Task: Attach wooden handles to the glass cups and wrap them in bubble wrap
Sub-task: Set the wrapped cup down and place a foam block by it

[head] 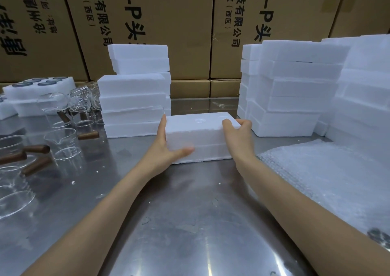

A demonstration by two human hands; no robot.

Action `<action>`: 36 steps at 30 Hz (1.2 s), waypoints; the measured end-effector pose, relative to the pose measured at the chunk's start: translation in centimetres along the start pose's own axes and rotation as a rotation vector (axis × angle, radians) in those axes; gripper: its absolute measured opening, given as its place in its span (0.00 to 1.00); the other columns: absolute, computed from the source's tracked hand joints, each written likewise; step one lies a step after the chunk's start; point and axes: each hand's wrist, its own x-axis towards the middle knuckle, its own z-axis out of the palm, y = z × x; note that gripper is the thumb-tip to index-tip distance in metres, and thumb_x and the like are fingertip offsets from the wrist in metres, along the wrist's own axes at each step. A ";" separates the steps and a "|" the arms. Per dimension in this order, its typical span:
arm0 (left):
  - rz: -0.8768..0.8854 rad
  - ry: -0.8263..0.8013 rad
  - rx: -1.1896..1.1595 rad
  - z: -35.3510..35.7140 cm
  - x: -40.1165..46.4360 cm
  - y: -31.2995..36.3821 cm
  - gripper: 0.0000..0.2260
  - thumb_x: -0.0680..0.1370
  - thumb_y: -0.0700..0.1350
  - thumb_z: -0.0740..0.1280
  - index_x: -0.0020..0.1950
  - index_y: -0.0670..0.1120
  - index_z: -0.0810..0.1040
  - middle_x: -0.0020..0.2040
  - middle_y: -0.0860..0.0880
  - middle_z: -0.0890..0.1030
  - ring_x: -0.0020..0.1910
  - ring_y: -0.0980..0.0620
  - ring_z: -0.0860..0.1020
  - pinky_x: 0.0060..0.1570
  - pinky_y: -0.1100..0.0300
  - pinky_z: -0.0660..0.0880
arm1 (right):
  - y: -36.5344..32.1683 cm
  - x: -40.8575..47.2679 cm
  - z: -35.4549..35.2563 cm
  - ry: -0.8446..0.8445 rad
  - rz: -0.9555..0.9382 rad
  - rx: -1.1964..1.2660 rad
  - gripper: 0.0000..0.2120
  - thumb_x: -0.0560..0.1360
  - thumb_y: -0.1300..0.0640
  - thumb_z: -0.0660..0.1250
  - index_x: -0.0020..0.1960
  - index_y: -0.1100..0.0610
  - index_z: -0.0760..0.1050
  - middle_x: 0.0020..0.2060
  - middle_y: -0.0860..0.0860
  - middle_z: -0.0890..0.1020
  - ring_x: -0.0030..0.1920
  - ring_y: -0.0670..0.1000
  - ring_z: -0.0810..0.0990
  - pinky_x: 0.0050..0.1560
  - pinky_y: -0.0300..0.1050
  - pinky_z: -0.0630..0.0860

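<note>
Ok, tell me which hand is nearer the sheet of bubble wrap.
Right. The right hand grips the right end of the foam box, just left of the bubble wrap. The left hand holds the box's left end, on the far side from the wrap.

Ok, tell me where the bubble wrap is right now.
In the head view the bubble wrap lies flat on the steel table at the person's right, in front of the right-hand foam box stacks and beside the right forearm.

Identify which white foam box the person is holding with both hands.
The single foam box at table centre, gripped by left hand and right hand; the others sit stacked.
</note>
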 end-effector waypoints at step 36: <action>0.058 0.264 0.041 6.7 17.8 -3.9 0.37 0.71 0.52 0.74 0.74 0.50 0.59 0.69 0.50 0.70 0.66 0.49 0.70 0.64 0.52 0.69 | 3.0 13.7 5.8 0.345 -0.064 -0.040 0.29 0.79 0.43 0.56 0.73 0.60 0.57 0.71 0.56 0.62 0.71 0.55 0.58 0.67 0.47 0.58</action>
